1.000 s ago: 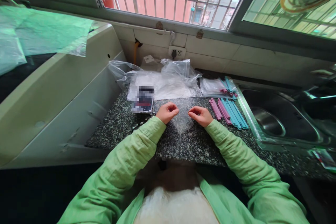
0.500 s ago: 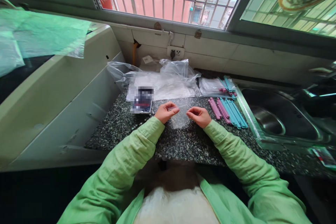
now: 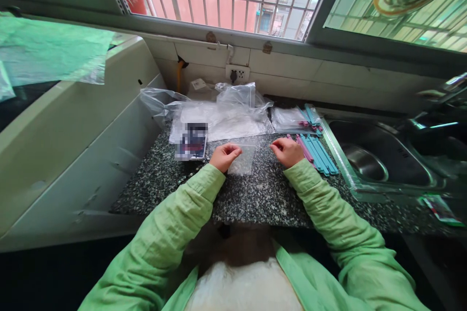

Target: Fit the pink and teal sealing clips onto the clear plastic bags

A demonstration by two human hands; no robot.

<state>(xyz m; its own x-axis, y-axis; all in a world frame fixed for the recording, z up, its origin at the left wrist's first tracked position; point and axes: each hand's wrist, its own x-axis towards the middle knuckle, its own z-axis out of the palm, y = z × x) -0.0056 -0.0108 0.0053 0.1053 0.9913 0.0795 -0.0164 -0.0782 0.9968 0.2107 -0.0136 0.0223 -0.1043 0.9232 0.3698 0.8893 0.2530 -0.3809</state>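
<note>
My left hand (image 3: 223,155) pinches the top left corner of a small clear plastic bag (image 3: 243,160), which hangs flat over the speckled granite counter (image 3: 255,189). My right hand (image 3: 288,150) is off the bag and hovers with curled fingers right beside a row of pink and teal plastic strips (image 3: 314,153). It holds nothing that I can see. Both sleeves are light green.
A phone (image 3: 191,142) lies left of my left hand. Behind it sits a heap of clear plastic bags (image 3: 222,112), and a bag with more strips (image 3: 297,119). A steel sink (image 3: 379,160) is at the right, a white appliance (image 3: 73,126) at the left.
My right hand has let go of the small bag and moved right toward the strips. The left hand alone keeps the bag, now lower over the counter.
</note>
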